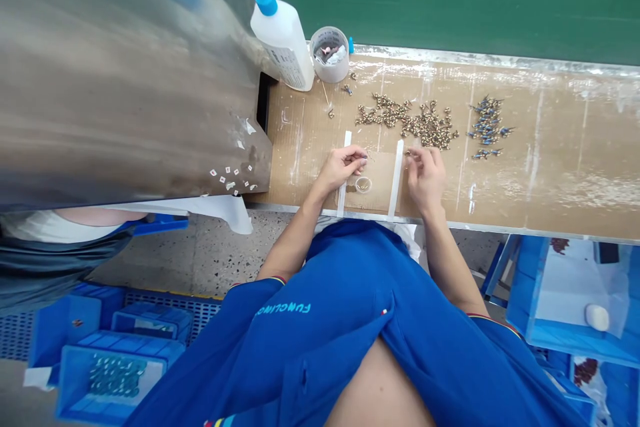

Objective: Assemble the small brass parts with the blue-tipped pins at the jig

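My left hand (pixel 344 167) rests on the brown worktop (pixel 550 167), fingers pinched on a small metal part near the left white strip (pixel 344 173). My right hand (pixel 425 175) lies beside the right white strip (pixel 396 177), fingertips pinched on another tiny metal part. A small clear ring-shaped dish (pixel 363 184) sits between the two hands. Just beyond my hands lies a heap of small brass-coloured parts (pixel 410 119). A smaller heap of bluish parts (pixel 486 125) lies to its right.
A white glue bottle with a blue nozzle (pixel 281 33) and a clear cup (pixel 330 53) stand at the back left. A large metal housing (pixel 125 73) fills the left. Blue crates (pixel 110 373) sit on the floor left, with more blue bins (pixel 570 300) on the right.
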Motion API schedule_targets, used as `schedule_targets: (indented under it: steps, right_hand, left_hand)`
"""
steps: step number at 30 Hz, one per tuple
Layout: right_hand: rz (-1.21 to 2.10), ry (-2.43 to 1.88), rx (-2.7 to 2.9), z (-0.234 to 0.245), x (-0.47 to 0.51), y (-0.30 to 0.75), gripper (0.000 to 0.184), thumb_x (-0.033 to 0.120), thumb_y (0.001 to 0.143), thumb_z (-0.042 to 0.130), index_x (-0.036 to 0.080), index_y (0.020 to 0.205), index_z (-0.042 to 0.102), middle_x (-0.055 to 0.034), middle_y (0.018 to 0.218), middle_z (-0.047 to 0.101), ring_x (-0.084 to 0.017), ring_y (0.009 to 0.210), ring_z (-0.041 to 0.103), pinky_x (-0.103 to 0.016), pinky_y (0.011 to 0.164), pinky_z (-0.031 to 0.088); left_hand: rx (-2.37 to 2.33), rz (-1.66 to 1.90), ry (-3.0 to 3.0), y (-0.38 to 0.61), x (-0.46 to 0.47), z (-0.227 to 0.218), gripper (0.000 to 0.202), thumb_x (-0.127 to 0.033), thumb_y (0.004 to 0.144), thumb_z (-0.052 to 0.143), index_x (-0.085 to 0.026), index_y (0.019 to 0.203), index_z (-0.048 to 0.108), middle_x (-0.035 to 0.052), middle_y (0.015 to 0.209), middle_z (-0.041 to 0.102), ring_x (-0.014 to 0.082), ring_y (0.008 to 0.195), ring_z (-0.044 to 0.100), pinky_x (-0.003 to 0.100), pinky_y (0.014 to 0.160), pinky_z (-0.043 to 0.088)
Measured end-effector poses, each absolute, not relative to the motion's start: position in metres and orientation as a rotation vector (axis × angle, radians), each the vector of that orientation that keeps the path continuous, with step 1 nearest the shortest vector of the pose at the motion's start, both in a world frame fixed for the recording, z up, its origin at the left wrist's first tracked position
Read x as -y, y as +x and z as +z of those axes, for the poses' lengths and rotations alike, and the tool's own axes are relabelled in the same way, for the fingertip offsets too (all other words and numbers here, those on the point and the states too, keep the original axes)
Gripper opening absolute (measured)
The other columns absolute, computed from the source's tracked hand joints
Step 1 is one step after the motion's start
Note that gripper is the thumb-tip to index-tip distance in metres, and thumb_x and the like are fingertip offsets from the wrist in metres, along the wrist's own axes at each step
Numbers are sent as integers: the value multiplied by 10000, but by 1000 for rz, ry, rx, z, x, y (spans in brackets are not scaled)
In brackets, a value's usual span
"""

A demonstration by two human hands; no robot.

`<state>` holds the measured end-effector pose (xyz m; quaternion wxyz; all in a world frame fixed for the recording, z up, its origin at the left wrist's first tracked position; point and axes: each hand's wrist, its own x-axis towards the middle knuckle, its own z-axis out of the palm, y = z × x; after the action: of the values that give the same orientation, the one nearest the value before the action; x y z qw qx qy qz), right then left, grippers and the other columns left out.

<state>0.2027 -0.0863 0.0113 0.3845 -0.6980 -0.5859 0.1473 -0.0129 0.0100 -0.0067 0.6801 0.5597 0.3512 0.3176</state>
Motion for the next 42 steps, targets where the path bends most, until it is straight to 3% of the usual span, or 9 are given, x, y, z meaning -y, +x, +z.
schedule_targets:
  steps: [4, 15, 21, 25, 29, 33, 42]
  right_hand:
    - [283, -1898, 1629, 6, 76, 225, 225, 216, 980, 522, 252, 1042, 735, -97, 1005, 634, -283, 987, 609, -457, 910, 527]
    - [358, -1926, 1734, 9, 55, 240, 206, 231, 948, 550, 220, 862, 737, -104, 883, 691, -282, 880, 636, -431, 828, 526]
    - [654, -1707, 1404, 14, 56, 205, 191, 371, 948, 625, 216, 919, 734, -67, 890, 754, -223, 808, 694, -383, 774, 578]
    - [971, -1515, 1080, 4, 53, 171, 347, 576, 887, 719, 232, 933, 711, -44, 851, 754, -196, 761, 709, -369, 739, 618]
    - [1046, -1433, 909, -4, 50, 157, 465, 693, 804, 769, 247, 912, 690, -33, 818, 738, -193, 765, 716, -376, 750, 641]
    - [1048, -1434, 907, -4, 51, 156, 512, 733, 763, 786, 245, 889, 692, -28, 812, 745, -182, 731, 700, -368, 730, 633]
    - [1023, -1455, 965, -3, 54, 152, 477, 694, 814, 758, 228, 890, 696, -36, 835, 735, -179, 755, 693, -362, 757, 614]
  left_hand:
    - [-783, 722, 1241, -12, -10, -6, 222, -306, 792, 790, -132, 902, 707, 0, 722, 668, 80, 625, 651, 166, 569, 553]
    - [-765, 739, 1268, -12, -9, -7, 235, -327, 821, 796, -132, 908, 700, 2, 717, 655, 89, 629, 654, 175, 569, 560]
    - [-766, 703, 1314, -13, -10, -6, 233, -330, 841, 779, -130, 924, 695, 2, 721, 652, 85, 623, 643, 170, 573, 554]
    - [-789, 686, 1355, -13, -9, -5, 202, -306, 851, 740, -132, 945, 699, 3, 726, 656, 84, 623, 637, 172, 575, 545]
    - [-815, 671, 1413, -12, -8, -6, 212, -331, 870, 720, -137, 951, 694, 6, 724, 666, 94, 597, 633, 191, 563, 536]
    - [-844, 673, 1463, -11, -7, -5, 243, -382, 894, 691, -140, 914, 690, 7, 701, 660, 99, 562, 616, 208, 552, 523]
    - [-866, 690, 1596, -10, -7, 3, 249, -379, 901, 652, -147, 813, 680, 11, 685, 671, 94, 515, 578, 208, 560, 478]
